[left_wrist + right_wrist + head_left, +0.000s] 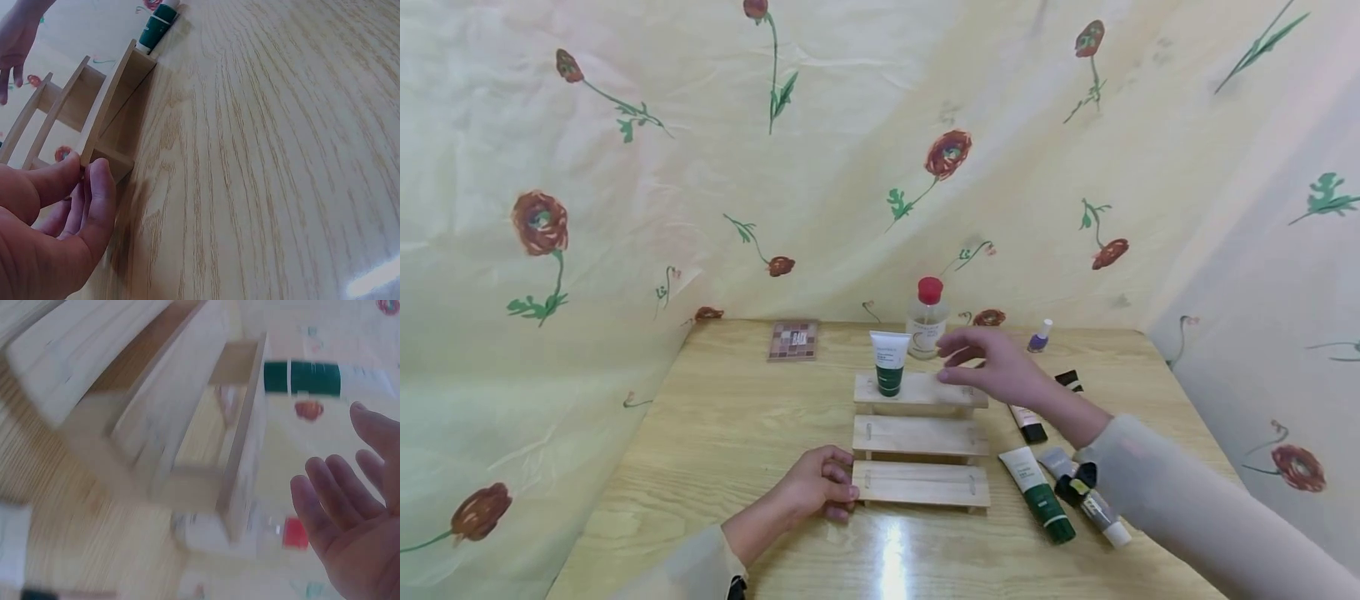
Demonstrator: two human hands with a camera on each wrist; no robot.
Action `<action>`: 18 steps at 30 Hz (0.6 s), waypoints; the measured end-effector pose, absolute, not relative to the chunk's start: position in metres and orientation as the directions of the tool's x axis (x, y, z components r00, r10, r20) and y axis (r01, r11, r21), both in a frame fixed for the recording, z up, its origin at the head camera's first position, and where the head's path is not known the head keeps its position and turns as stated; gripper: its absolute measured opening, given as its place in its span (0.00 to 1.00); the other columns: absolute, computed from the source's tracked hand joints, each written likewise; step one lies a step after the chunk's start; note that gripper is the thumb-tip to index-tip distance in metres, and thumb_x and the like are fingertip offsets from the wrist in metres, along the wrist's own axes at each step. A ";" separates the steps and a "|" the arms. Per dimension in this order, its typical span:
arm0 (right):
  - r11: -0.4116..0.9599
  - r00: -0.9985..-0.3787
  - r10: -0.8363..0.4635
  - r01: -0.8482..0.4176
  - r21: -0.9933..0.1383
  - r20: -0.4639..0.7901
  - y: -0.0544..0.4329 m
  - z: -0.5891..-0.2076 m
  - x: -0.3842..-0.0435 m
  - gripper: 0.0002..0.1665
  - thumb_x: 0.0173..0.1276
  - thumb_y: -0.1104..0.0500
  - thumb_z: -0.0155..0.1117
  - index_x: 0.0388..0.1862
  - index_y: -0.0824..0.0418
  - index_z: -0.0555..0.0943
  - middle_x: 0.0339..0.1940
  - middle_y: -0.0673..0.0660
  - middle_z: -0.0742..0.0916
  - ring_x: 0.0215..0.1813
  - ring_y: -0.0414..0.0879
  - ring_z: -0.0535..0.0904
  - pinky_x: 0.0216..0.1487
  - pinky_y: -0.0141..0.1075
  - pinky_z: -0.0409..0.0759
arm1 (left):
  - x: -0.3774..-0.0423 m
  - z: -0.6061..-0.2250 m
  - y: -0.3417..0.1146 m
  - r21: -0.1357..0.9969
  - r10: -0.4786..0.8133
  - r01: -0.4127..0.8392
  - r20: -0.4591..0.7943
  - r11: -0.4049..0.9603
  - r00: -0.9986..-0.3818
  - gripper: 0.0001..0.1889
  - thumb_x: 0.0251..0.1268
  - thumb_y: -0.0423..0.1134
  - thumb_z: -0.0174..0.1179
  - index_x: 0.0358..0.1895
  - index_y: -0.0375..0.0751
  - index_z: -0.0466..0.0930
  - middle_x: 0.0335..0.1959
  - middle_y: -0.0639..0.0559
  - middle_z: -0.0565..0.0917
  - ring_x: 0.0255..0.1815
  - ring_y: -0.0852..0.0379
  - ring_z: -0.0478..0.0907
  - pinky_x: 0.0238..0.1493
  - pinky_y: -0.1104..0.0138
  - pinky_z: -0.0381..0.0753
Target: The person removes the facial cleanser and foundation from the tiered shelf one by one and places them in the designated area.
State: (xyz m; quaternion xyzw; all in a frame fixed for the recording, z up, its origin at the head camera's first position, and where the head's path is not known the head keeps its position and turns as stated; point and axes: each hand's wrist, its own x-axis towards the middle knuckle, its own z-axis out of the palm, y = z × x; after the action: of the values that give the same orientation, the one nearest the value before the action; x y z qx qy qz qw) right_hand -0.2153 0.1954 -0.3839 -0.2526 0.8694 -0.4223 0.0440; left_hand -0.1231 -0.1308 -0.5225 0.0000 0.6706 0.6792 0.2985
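Observation:
A three-step wooden display rack [921,435] stands on the table. My left hand [811,485] pinches the left end of its lowest step between thumb and fingers, as the left wrist view also shows. On the top step, toward the left, a small white-and-green tube [890,363] stands upright on its green cap. My right hand [1000,365] hovers over the right end of that step, fingers spread and bent a little, holding nothing. Just behind the rack is a clear bottle with a red cap [929,290], close to the right fingertips.
Right of the rack lie a larger white-and-green tube [1037,493], a tube with a black cap [1030,423] and a silvery tube [1101,515]. A purple nail polish bottle [1039,340] stands at the back right. An eyeshadow palette [793,341] lies back left, before the flowered cloth [820,167].

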 end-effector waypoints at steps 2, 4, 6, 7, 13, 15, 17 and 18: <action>0.492 -0.861 -0.488 -0.408 -0.769 0.145 0.182 -0.384 -0.217 0.26 0.64 0.55 0.78 0.59 0.56 0.82 0.54 0.56 0.88 0.53 0.51 0.88 0.55 0.46 0.89 | -0.124 -0.522 -0.130 0.912 0.406 -0.402 -0.400 0.083 -0.822 0.28 0.63 0.23 0.68 0.65 0.28 0.67 0.40 0.44 0.80 0.34 0.50 0.85 0.37 0.58 0.93; 0.474 -0.853 -0.500 -0.415 -0.777 0.150 0.172 -0.385 -0.219 0.26 0.64 0.56 0.78 0.60 0.57 0.82 0.54 0.58 0.88 0.53 0.52 0.88 0.55 0.47 0.89 | -0.125 -0.521 -0.129 0.912 0.407 -0.402 -0.400 0.085 -0.821 0.28 0.63 0.23 0.68 0.64 0.28 0.67 0.39 0.44 0.80 0.34 0.50 0.85 0.37 0.58 0.93; 0.475 -0.850 -0.504 -0.421 -0.773 0.154 0.165 -0.387 -0.221 0.26 0.63 0.56 0.79 0.59 0.56 0.82 0.54 0.57 0.88 0.53 0.51 0.88 0.55 0.46 0.89 | -0.125 -0.521 -0.128 0.912 0.407 -0.401 -0.400 0.086 -0.821 0.28 0.62 0.22 0.68 0.64 0.28 0.67 0.39 0.44 0.80 0.34 0.49 0.85 0.37 0.57 0.93; 0.472 -0.849 -0.505 -0.421 -0.774 0.154 0.162 -0.388 -0.222 0.25 0.63 0.56 0.79 0.58 0.56 0.82 0.54 0.57 0.88 0.53 0.50 0.88 0.55 0.46 0.89 | -0.125 -0.521 -0.127 0.912 0.407 -0.401 -0.400 0.087 -0.821 0.28 0.62 0.22 0.68 0.64 0.28 0.67 0.39 0.44 0.80 0.34 0.49 0.85 0.37 0.57 0.93; 0.472 -0.857 -0.495 -0.406 -0.783 0.146 0.151 -0.393 -0.225 0.20 0.63 0.56 0.79 0.52 0.54 0.84 0.51 0.54 0.88 0.51 0.48 0.87 0.55 0.48 0.88 | -0.125 -0.522 -0.127 0.911 0.399 -0.403 -0.404 0.092 -0.823 0.28 0.62 0.22 0.68 0.64 0.29 0.67 0.39 0.44 0.80 0.33 0.49 0.84 0.35 0.57 0.93; 0.480 -0.862 -0.487 -0.402 -0.780 0.145 0.148 -0.396 -0.225 0.20 0.63 0.55 0.79 0.52 0.54 0.84 0.50 0.52 0.89 0.50 0.47 0.87 0.54 0.48 0.88 | -0.126 -0.523 -0.127 0.910 0.399 -0.404 -0.406 0.092 -0.822 0.28 0.62 0.22 0.68 0.64 0.29 0.68 0.39 0.44 0.80 0.33 0.50 0.84 0.35 0.58 0.93; 0.488 -0.869 -0.474 -0.395 -0.778 0.144 0.146 -0.398 -0.225 0.20 0.63 0.55 0.79 0.53 0.53 0.84 0.49 0.51 0.89 0.50 0.47 0.86 0.53 0.48 0.87 | -0.126 -0.523 -0.127 0.909 0.402 -0.406 -0.406 0.090 -0.821 0.28 0.62 0.22 0.68 0.64 0.29 0.67 0.38 0.44 0.80 0.33 0.50 0.84 0.35 0.58 0.93; 0.490 -0.872 -0.467 -0.391 -0.779 0.145 0.145 -0.398 -0.225 0.20 0.63 0.55 0.79 0.52 0.53 0.84 0.48 0.51 0.89 0.49 0.46 0.86 0.53 0.48 0.87 | -0.126 -0.522 -0.127 0.909 0.402 -0.407 -0.406 0.089 -0.821 0.28 0.62 0.22 0.68 0.64 0.29 0.67 0.38 0.44 0.80 0.33 0.50 0.84 0.35 0.58 0.93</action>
State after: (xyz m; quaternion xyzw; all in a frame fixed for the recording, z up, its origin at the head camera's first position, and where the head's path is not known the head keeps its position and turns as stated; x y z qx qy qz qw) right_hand -0.2254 0.1448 -0.3982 -0.2491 0.8619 -0.4395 0.0432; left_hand -0.1256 -0.1271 -0.5220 -0.0017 0.6743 0.6750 0.2995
